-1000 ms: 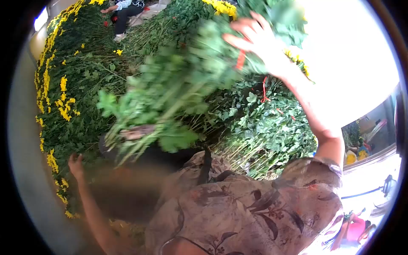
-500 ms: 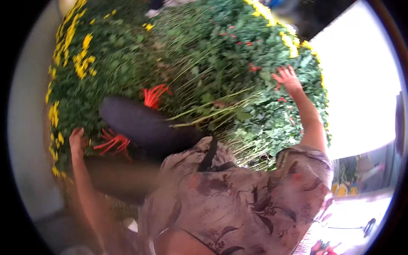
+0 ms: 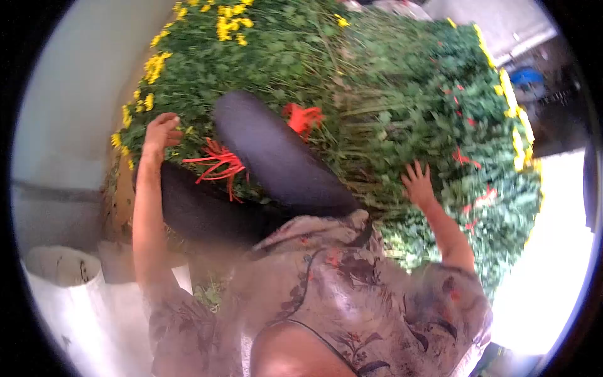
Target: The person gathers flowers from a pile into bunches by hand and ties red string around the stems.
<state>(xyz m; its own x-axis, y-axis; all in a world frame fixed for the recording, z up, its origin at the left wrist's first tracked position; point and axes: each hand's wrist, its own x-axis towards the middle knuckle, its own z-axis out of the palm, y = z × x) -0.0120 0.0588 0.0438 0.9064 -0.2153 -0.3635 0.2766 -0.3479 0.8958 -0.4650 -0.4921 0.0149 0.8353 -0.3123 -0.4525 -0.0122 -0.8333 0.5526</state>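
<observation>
My right hand [image 3: 419,184] rests with fingers spread on the green stems and leaves of a large heap of cut flowers [image 3: 383,125]. My left hand [image 3: 164,132] is at the heap's left side, close to yellow flower heads [image 3: 149,100]. Its fingers are curled, and anything in them is too small or hidden to make out. A bunch of red ties [image 3: 220,162] lies between my dark-trousered legs. Another red bunch [image 3: 304,120] shows just beyond my knee [image 3: 242,116]. Smaller red ties [image 3: 466,158] are scattered among the leaves to the right of my right hand.
Yellow blooms [image 3: 516,135] line the heap's right edge. A pale wall [image 3: 75,125] rises on the left, with white cylindrical containers [image 3: 69,301] below it. A blue round object [image 3: 526,83] sits at the upper right, above a bright white area.
The view has turned, shifting the heap rightward. My right hand has moved from the leaves near the red ties inward onto the stems. My left hand stays by the left-hand flowers.
</observation>
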